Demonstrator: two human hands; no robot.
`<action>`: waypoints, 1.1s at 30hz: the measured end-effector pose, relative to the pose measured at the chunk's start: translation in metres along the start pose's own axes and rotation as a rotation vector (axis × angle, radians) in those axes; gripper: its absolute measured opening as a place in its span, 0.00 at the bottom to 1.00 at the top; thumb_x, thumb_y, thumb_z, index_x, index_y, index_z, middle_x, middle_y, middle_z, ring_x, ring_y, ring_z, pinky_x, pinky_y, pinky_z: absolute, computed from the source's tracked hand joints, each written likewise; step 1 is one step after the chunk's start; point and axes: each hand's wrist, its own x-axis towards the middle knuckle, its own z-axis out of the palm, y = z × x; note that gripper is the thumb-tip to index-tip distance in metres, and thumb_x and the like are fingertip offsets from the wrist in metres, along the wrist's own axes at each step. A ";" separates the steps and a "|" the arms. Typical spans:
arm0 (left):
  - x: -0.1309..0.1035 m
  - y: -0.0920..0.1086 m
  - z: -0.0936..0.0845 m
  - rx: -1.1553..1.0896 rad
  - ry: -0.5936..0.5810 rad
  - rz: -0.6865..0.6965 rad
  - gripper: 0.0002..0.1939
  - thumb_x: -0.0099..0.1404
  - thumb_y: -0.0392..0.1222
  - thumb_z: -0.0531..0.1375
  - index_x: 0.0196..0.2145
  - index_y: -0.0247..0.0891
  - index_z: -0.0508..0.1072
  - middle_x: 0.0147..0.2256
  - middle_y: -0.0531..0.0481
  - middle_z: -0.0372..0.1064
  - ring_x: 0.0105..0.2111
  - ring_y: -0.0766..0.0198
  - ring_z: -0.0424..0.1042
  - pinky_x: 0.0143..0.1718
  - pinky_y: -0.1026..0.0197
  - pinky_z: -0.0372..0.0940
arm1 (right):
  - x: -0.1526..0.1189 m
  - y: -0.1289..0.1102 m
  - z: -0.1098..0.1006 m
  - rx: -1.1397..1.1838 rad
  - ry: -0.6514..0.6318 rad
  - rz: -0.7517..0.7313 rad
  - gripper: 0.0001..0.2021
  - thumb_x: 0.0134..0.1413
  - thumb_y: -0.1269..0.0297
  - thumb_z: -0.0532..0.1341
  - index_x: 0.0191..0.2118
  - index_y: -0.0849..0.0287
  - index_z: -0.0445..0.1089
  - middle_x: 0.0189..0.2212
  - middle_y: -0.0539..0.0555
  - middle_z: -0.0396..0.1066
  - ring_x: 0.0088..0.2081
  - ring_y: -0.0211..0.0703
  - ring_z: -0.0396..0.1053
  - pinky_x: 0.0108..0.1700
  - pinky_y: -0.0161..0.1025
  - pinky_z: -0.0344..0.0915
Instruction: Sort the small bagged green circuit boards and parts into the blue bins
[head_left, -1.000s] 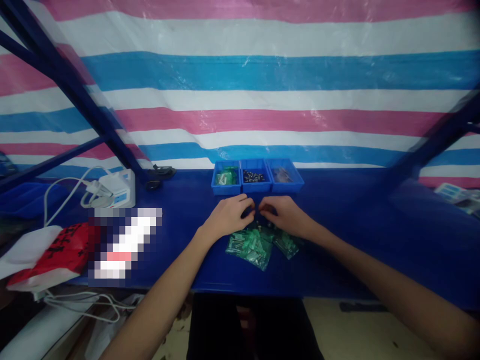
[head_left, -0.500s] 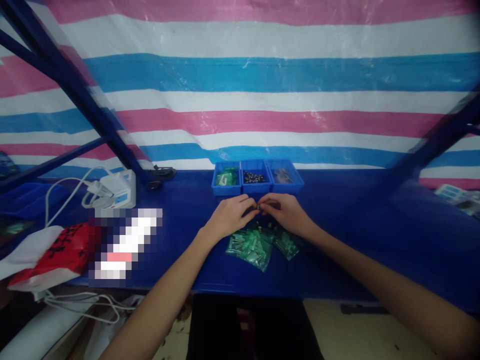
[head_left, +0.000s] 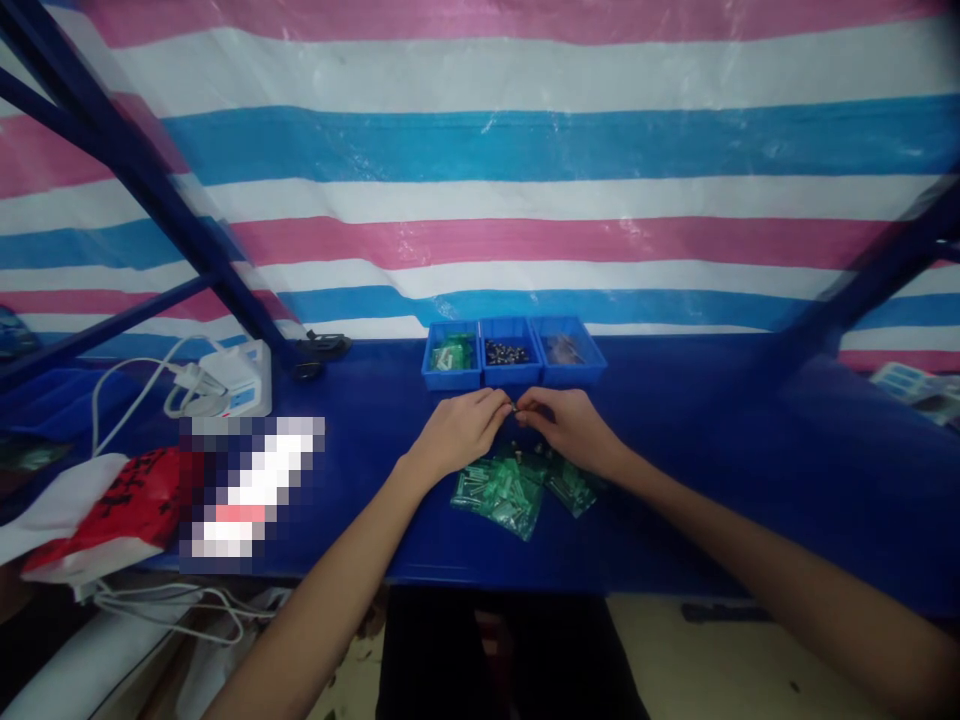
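Two bare hands meet over the dark blue tabletop (head_left: 675, 470), fingertips drawn together just in front of three small blue plastic bins (head_left: 513, 352). The left hand (head_left: 459, 432) and the right hand (head_left: 568, 428) each pinch one end of a tiny dark metal part (head_left: 515, 407) held between them, a little above the table. The part is too small and blurred to make out properly; its long axis seems to run left to right, from one hand to the other, but which end points where cannot be told.

Just below the hands, on the near side, lie several green clear-plastic packets of small pieces (head_left: 501, 492), overlapping in a loose heap on the tabletop. The middle bin holds dark, shiny bits, the left one green packets. Well off to the left sit a white power strip with its cables (head_left: 229, 380) and a red and white plastic bag (head_left: 97, 505). A pink, white and blue striped tarpaulin (head_left: 525, 180) hangs behind the bench.
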 end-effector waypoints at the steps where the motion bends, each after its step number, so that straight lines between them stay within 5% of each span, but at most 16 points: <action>1: 0.000 0.001 0.000 0.011 0.006 -0.007 0.13 0.78 0.43 0.46 0.48 0.39 0.68 0.41 0.47 0.72 0.38 0.60 0.74 0.36 0.60 0.65 | 0.000 0.000 -0.001 0.002 0.006 -0.005 0.04 0.61 0.68 0.60 0.35 0.56 0.72 0.27 0.48 0.76 0.27 0.39 0.70 0.32 0.36 0.61; 7: -0.001 0.002 0.000 0.070 0.040 0.041 0.13 0.77 0.45 0.50 0.55 0.40 0.65 0.46 0.47 0.70 0.38 0.61 0.73 0.33 0.62 0.65 | 0.001 -0.001 -0.003 0.062 0.025 0.012 0.06 0.62 0.66 0.59 0.34 0.56 0.72 0.27 0.49 0.76 0.28 0.40 0.71 0.33 0.36 0.61; 16: -0.001 -0.004 0.004 0.093 0.118 0.072 0.13 0.77 0.46 0.50 0.47 0.38 0.70 0.41 0.48 0.70 0.36 0.64 0.72 0.33 0.64 0.64 | 0.002 -0.004 -0.003 0.037 0.025 0.036 0.11 0.65 0.63 0.56 0.34 0.58 0.73 0.25 0.50 0.74 0.28 0.40 0.70 0.32 0.37 0.60; 24: -0.001 -0.003 0.007 0.066 0.229 0.092 0.13 0.76 0.47 0.52 0.44 0.38 0.72 0.39 0.49 0.71 0.34 0.66 0.72 0.33 0.65 0.66 | 0.005 0.004 -0.004 0.224 -0.117 0.066 0.12 0.65 0.60 0.55 0.37 0.59 0.74 0.28 0.51 0.75 0.31 0.42 0.73 0.35 0.37 0.64; 33: -0.001 -0.001 0.005 0.188 0.204 0.107 0.14 0.78 0.46 0.50 0.50 0.37 0.71 0.41 0.48 0.71 0.34 0.66 0.73 0.32 0.65 0.65 | 0.004 -0.004 -0.006 0.357 -0.092 0.147 0.12 0.63 0.58 0.57 0.31 0.59 0.71 0.27 0.51 0.74 0.30 0.40 0.72 0.35 0.38 0.66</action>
